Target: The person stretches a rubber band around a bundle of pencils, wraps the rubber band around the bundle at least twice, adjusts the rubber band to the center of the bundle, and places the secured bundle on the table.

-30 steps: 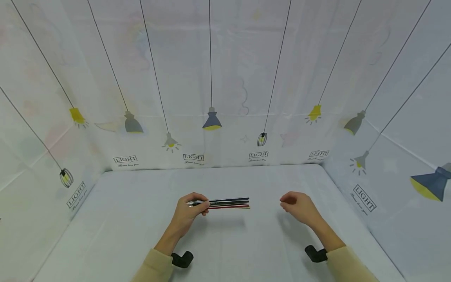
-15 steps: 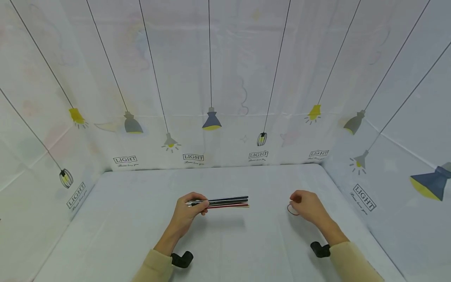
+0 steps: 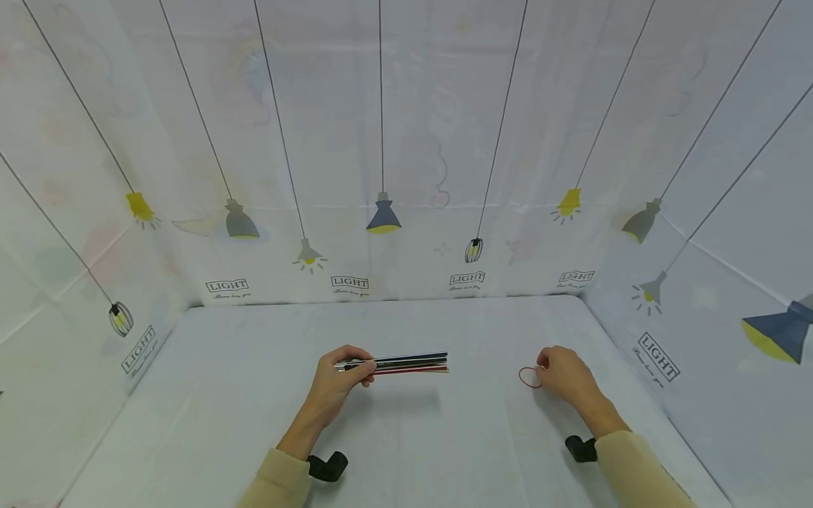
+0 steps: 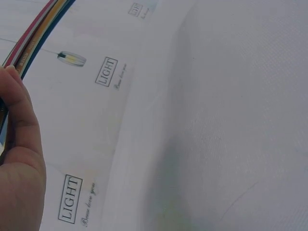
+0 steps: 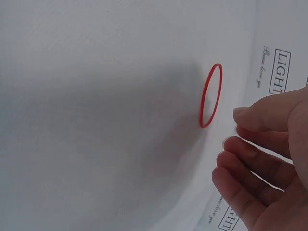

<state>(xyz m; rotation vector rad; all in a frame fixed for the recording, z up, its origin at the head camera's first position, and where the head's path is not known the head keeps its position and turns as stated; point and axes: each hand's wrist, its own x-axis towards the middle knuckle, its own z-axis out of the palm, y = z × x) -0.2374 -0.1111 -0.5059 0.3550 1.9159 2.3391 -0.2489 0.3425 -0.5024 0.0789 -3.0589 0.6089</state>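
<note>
My left hand (image 3: 336,381) grips a bundle of several pencils (image 3: 413,364) above the table, thumb across them, with the long ends pointing right. In the left wrist view the pencils (image 4: 41,31) show red, grey, gold and blue sides; the rest is hidden by the fingers. A thin red rubber band (image 3: 522,379) lies on the table just left of my right hand (image 3: 568,377). From the right wrist, the rubber band (image 5: 204,98) appears as a narrow loop, apart from the fingertips. The fingers (image 5: 250,154) are loosely bent and hold nothing.
A white cloth-covered table (image 3: 406,451) spreads under both hands. Behind it and at both sides rise white curtains (image 3: 419,141) printed with hanging lamps and LIGHT lettering. A black curved piece (image 3: 328,467) sits at each wrist by the cream sleeves.
The right hand has drawn away to the right. The rubber band, first hidden and then at its fingertips, is now let go beside the hand. The left hand and pencils stay nearly still.
</note>
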